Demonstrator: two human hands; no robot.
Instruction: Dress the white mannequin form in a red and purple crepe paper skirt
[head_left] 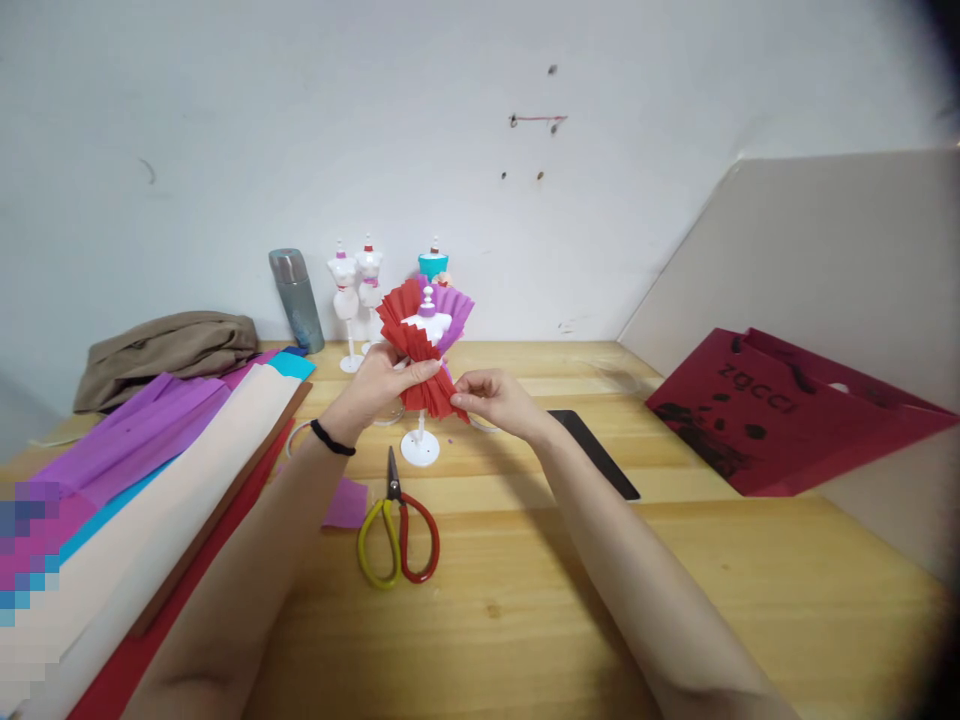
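- A wooden tabletop [675, 600] is seen running back to a white wall.
- Long rolls of crepe paper [150, 480] in purple, cream, blue and red are laid along the left edge.
- A red paper bag [780, 420] is propped at the right edge, against a slanted board.
- A brown cloth [165, 350] is heaped at the far left corner, with a grey flask [297, 300] stood beside it.
- A small white mannequin on a stand [426, 325] is set near the middle, toward the far edge.
- Pleated red paper [416, 360] is held against the mannequin, pinched at its middle.
- The left hand [382, 385] is closed around the pleats' waist.
- The right hand [495, 395] is shown with its fingers narrowed on the lower right corner of the red paper.
- Yellow and red scissors [396, 535] are laid just nearer than the stand.
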